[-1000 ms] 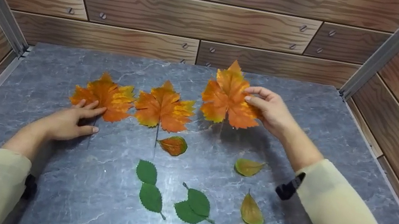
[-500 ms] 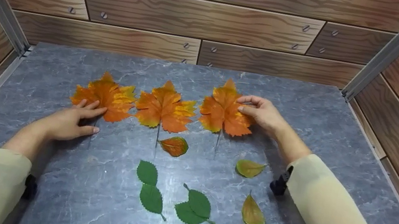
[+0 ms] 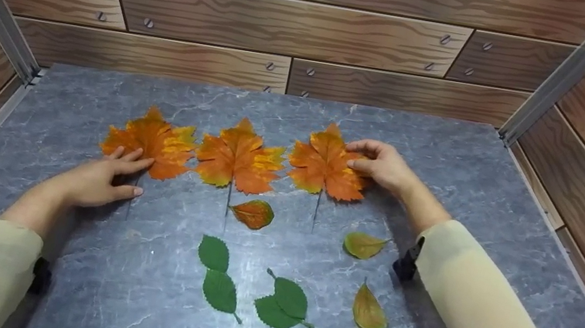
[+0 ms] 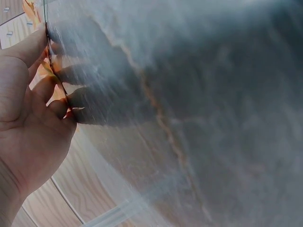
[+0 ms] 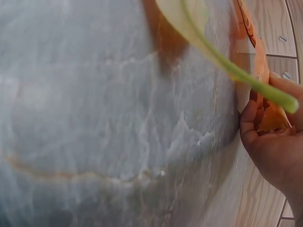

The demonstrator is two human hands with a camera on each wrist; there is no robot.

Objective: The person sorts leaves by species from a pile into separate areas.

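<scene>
Right leaf [image 3: 319, 165] lowered since earlier, now on or just above table [image 3: 130, 279]; right hand [image 3: 384, 166] pinches its right edge, thumb and fingers narrow. Left hand [image 3: 99, 179]: extended fingers resting on left leaf's [image 3: 166, 140] lower left, thumb apart.

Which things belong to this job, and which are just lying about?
Likely in the job:
left orange leaf, under left hand
right orange leaf, in right hand
middle orange leaf, between them

Likely lying about:
reddish leaf
left green pair
right green pair
far yellowish leaf
near yellowish leaf
</scene>
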